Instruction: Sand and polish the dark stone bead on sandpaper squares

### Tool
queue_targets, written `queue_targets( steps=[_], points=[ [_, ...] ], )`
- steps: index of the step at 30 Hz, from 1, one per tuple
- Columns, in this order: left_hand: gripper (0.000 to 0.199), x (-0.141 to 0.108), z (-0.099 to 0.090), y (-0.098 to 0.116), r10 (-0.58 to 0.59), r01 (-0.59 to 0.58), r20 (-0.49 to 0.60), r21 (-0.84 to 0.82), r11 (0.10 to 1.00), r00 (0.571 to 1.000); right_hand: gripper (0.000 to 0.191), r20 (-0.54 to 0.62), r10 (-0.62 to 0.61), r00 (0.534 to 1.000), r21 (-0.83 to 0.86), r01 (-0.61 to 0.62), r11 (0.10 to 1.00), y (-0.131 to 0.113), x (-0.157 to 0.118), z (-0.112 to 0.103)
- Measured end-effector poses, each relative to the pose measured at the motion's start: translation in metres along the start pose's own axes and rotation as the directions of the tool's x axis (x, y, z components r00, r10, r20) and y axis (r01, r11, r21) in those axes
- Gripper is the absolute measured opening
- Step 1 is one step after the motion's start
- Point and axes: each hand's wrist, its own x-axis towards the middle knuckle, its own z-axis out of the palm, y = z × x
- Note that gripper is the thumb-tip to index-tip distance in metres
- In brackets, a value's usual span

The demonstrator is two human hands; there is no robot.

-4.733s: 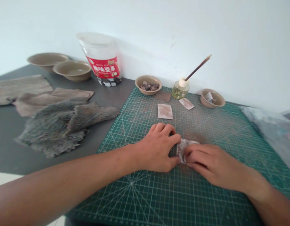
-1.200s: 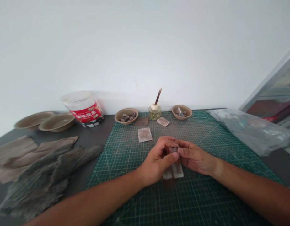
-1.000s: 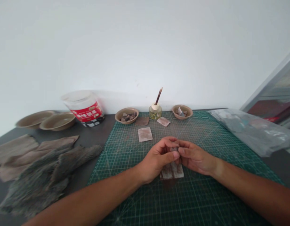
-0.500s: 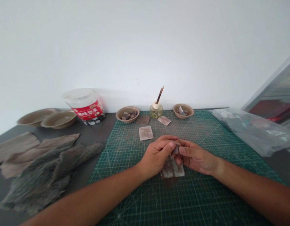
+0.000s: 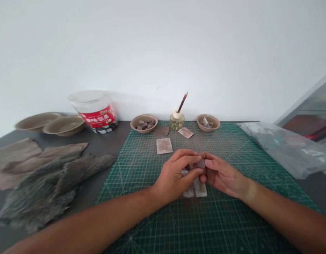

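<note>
A small greyish stone (image 5: 201,163) is pinched between both hands above the green cutting mat (image 5: 136,158). My right hand (image 5: 223,173) grips it from the right, thumb on top. From the left, the thumb and fingertips of my left hand (image 5: 176,173) close on the stone's edge, with a gap between thumb and forefinger. Under the hands lies a brown-stained white pad (image 5: 200,190), partly covered by them. Farther back on the mat are a lighter stained square (image 5: 164,145), a brown square (image 5: 161,131) and a small tilted piece (image 5: 186,132).
Behind are a bowl of stones (image 5: 144,124), a glass jar (image 5: 177,121) holding a brown stick, and another small bowl (image 5: 208,123). At left are a red-labelled tub (image 5: 95,113), shallow bowls (image 5: 64,126) and rumpled cloths (image 5: 43,190). A plastic bag (image 5: 287,148) lies right.
My left fingers have spread farther from the thumb, and more of the stone shows between the hands. The view has shifted slightly.
</note>
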Motion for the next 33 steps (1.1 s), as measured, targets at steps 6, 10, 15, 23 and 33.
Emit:
queue_targets(
  steps=[6,10,15,23,33],
  points=[
    [0.019,0.0006,0.0010,0.0001,0.043,-0.043,0.015,0.028,0.999,0.999,0.020,-0.070,0.005,0.998,-0.028,-0.007,1.000,0.0012,0.0007,0.0020],
    [0.018,0.0009,0.0017,0.0004,0.050,-0.051,0.024,0.032,0.998,0.998,0.022,-0.113,0.001,0.994,-0.062,-0.008,0.998,0.0021,0.0004,0.0055],
    [0.013,0.0009,0.0019,0.0017,0.002,-0.002,0.018,0.038,0.999,1.000,0.025,-0.136,-0.014,0.991,-0.076,0.004,0.997,0.0025,0.0008,0.0084],
    [0.017,0.0001,0.0030,-0.0003,-0.012,0.013,-0.031,0.029,1.000,0.999,0.025,-0.121,0.009,0.993,-0.087,-0.020,0.996,-0.0023,-0.0023,0.0080],
    [0.020,0.0030,0.0005,0.0015,-0.002,0.003,-0.038,0.018,1.000,0.999,0.027,-0.104,-0.022,0.994,-0.147,0.006,0.989,-0.0024,-0.0057,0.0046]
  ],
)
